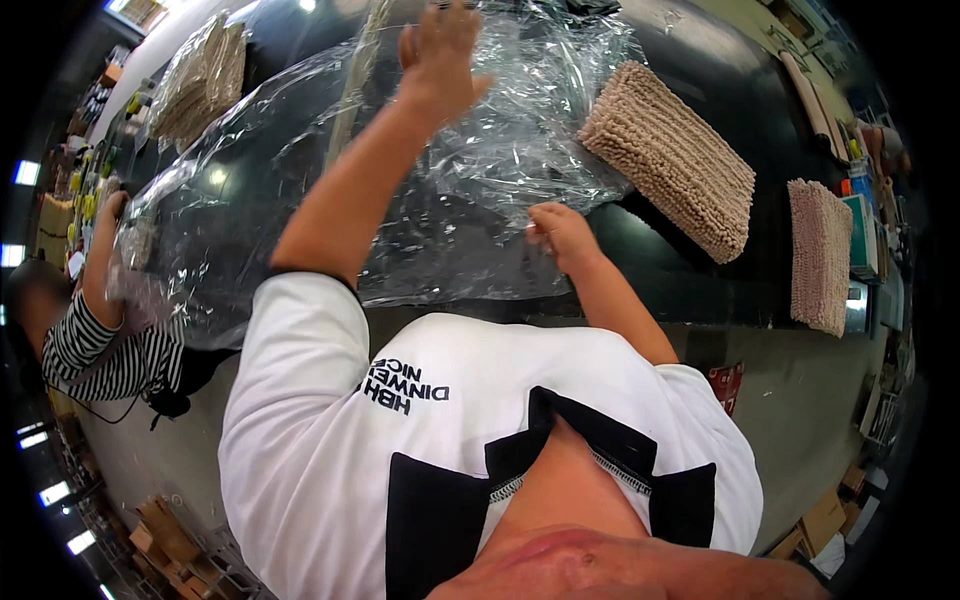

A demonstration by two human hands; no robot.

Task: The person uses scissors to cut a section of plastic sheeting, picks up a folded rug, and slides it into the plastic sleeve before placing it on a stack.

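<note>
A large clear plastic bag lies spread and crinkled over a dark shiny table. My left hand reaches far across, fingers spread, pressing flat on the plastic near its far edge. Near the front of the sheet my right hand pinches the plastic's edge with its fingers closed. A folded tan shaggy mat lies on the table just right of the plastic, apart from both hands.
A second, pinkish shaggy mat lies farther right near the table's edge. More bagged mats are stacked at the far left. A person in a striped sleeve works at the left end. Cardboard boxes stand on the floor.
</note>
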